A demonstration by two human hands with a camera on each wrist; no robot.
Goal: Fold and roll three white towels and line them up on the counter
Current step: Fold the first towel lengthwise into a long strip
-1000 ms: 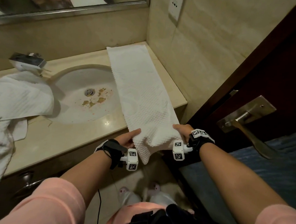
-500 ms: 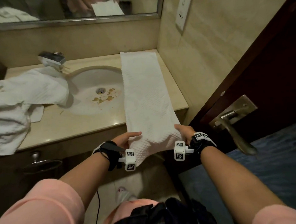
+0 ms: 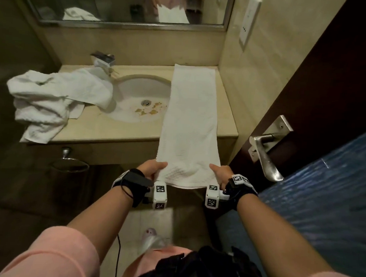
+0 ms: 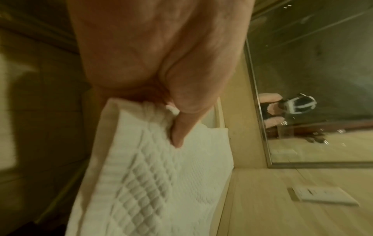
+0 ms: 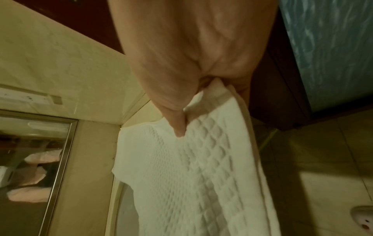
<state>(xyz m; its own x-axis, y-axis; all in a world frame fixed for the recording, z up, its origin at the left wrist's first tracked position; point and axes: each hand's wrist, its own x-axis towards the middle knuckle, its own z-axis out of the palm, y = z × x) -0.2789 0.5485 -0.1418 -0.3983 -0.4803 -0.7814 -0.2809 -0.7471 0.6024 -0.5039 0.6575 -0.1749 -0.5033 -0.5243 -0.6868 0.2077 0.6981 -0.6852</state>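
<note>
Pinching folded towel (image 3: 190,126) end, left hand (image 3: 153,168), right hand (image 3: 221,174), brown flecks in sink (image 3: 138,89)

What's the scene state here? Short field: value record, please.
folded towel: long strip lying on the counter beside the sink, near end hanging off the front edge
left hand: pinches the near left corner
right hand: pinches the near right corner
towel pile: crumpled, unfolded, left of the sink
rolled towels: none visible
</note>
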